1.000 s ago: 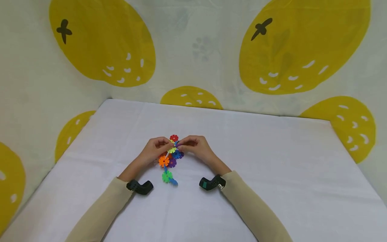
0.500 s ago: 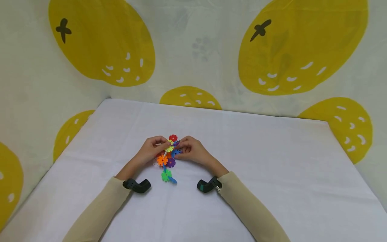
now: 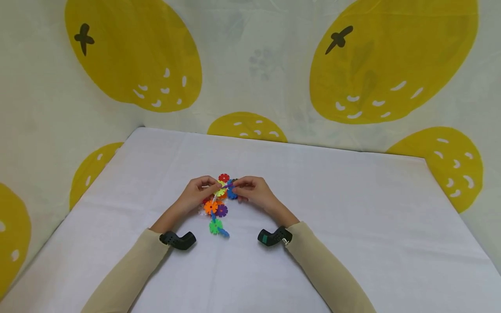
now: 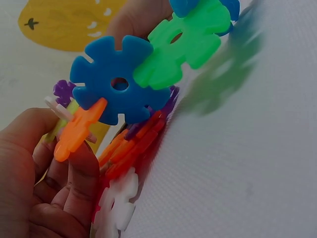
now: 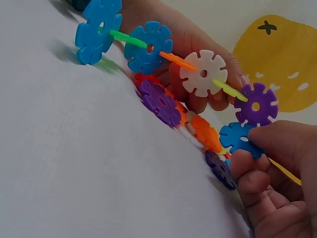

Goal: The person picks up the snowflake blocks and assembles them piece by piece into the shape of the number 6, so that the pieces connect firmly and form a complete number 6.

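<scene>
Between the hands hangs a chain of slotted plastic snowflake discs, with a green disc (image 4: 185, 42), blue disc (image 4: 114, 82), orange disc (image 4: 79, 131), white disc (image 5: 203, 73), yellow disc (image 5: 230, 91) and purple disc (image 5: 256, 104). My left hand (image 3: 198, 194) pinches this chain near its yellow disc. In my right hand (image 3: 256, 191) a separate blue disc (image 5: 237, 138) is held between thumb and fingers, its edge against the purple disc. Whether their slots are joined I cannot tell.
Loose discs lie on the white-covered table under the hands, among them a purple one (image 5: 161, 102), an orange one (image 5: 206, 133), a dark purple one (image 5: 221, 169) and a white one (image 4: 118, 203). A red disc (image 3: 224, 178) sits just beyond the fingers.
The right hand dipped to the discs below, then came back up with a blue disc, now at the purple end of the chain. The left hand has stayed nearly still with its hold.
</scene>
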{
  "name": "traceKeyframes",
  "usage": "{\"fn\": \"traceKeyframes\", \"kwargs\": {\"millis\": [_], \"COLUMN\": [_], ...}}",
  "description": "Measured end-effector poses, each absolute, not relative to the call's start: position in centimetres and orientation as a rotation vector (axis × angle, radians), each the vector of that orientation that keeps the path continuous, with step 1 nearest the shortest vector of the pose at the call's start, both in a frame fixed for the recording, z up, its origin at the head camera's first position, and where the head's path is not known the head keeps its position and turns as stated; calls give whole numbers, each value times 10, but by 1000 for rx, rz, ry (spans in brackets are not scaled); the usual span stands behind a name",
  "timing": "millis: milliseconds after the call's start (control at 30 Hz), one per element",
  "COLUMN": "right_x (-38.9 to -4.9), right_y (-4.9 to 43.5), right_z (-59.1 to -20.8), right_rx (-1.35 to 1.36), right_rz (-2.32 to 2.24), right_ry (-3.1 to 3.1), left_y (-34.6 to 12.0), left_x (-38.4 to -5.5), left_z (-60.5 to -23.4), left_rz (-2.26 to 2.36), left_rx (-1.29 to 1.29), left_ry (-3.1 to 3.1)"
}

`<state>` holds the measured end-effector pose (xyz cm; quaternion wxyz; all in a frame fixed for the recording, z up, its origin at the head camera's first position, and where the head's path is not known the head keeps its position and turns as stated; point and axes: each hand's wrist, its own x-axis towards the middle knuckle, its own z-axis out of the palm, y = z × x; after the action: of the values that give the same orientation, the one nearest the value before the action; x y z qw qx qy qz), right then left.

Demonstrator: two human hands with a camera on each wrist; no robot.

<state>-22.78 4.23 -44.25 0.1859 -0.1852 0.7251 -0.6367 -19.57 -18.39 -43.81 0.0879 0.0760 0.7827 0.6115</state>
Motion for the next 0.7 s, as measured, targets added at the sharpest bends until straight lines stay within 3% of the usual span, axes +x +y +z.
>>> {"fn": "traceKeyframes", "kwargs": {"millis": [700], "right_x": [-229], "right_y": [45], "right_z": [-440], "right_rx": [-305], "right_rz": [-2062], "right_ry": [1891], "left_y": [-184], "left_x": [-194], "left_z": [-439], "left_rz": [1839], "left_rx": [204], "left_ry": [2374]}}
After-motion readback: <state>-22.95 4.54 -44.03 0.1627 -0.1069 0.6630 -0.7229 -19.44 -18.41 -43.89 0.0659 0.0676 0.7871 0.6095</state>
